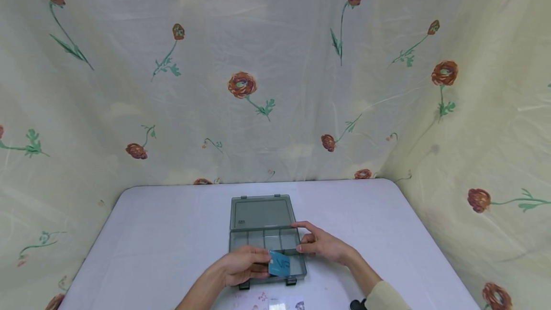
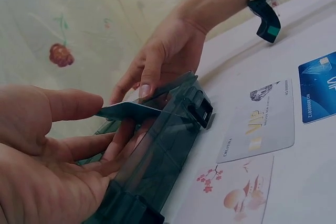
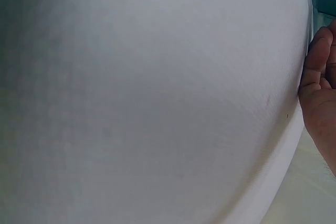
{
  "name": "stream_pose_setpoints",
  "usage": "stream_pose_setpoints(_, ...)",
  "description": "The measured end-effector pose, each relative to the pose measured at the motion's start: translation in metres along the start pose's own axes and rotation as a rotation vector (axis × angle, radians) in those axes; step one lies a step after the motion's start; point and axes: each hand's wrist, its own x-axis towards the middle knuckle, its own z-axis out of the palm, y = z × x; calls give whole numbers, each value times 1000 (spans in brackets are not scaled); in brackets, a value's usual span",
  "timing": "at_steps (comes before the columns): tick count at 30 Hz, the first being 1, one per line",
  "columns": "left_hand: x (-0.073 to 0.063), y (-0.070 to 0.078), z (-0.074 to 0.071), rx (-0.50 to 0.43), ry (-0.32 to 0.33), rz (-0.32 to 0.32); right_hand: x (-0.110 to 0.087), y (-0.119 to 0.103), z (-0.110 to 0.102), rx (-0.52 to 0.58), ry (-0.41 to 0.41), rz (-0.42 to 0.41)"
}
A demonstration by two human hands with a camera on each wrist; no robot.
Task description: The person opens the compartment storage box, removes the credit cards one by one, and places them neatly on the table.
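Observation:
A blue card (image 1: 280,263) with large dark lettering is pinched between the thumb and fingers of my left hand (image 1: 245,264). It is tilted over the front compartment of a translucent grey-green plastic box (image 1: 262,212), whose lid lies folded back. Several small compartments line the box's rear row. My right hand (image 1: 325,243) is at the box's right side, index finger stretched to the lid's corner and thumb at the rim. In the left wrist view, the card (image 2: 128,112) appears nearly edge-on, with the right thumb close above it.
In front of the box lie a silver VIP card (image 2: 262,124), a pale floral card (image 2: 231,192) and another blue card (image 2: 320,87). The white tabletop (image 1: 172,233) extends to both sides. Flower-print curtains (image 1: 275,133) hang behind. A black device (image 2: 265,19) is on my right wrist.

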Motion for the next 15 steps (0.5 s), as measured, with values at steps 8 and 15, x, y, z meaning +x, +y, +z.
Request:
stream_pose_setpoints(8, -1, -1, -1, -14, -7, 12, -1, -1, 0, 9, -4, 4)
stream_pose_setpoints(15, -1, -2, -4, -59, -36, 49, -1, -3, 0, 13, 7, 18)
